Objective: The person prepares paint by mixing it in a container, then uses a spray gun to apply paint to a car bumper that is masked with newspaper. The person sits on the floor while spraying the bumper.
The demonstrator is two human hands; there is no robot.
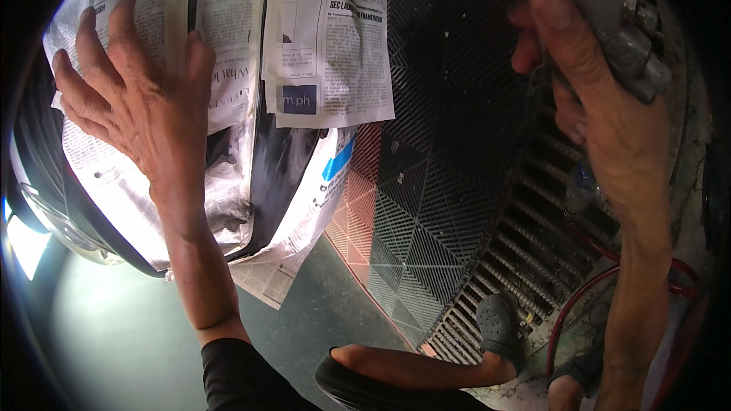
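Left hand [141, 103] is pressed flat, fingers spread, on newspaper [228, 68] masking a vehicle body, apparently to keep the sheet in place, while right hand [609, 106] is closed around a metal spray gun [609, 7] raised over the grid floor tiles [434, 183], red hose [601, 289] trailing below

Newspaper sheets [228, 68] lie spread and taped over a dark, curved vehicle body panel [270, 167] from ten to twelve o'clock, creased and overlapping, glossy black showing between them. At one o'clock a metal spray gun [609, 7], grey and paint-crusted, sits tilted, fittings pointing toward three o'clock.
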